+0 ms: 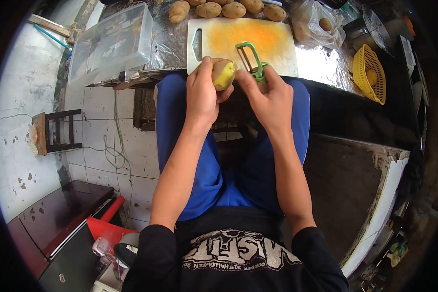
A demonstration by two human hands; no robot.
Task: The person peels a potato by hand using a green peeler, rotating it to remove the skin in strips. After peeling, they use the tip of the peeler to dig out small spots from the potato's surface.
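A partly peeled potato (224, 75) is held in my left hand (203, 92), its bare yellow flesh facing right. My right hand (269, 97) grips a green peeler (256, 66) by its handle, with the blade end pointing up and left, just right of the potato and apart from it. Both hands are at the near edge of a white cutting board (194, 53) that has orange stains. Unpeeled potatoes (209, 9) lie in a row behind the board.
A clear plastic bin (109, 44) stands left of the board. On the right are a plastic bag (316, 24) with a potato in it, a yellow basket (369, 74) holding another potato, and a metal pot (362, 36). The table's edge runs above my knees.
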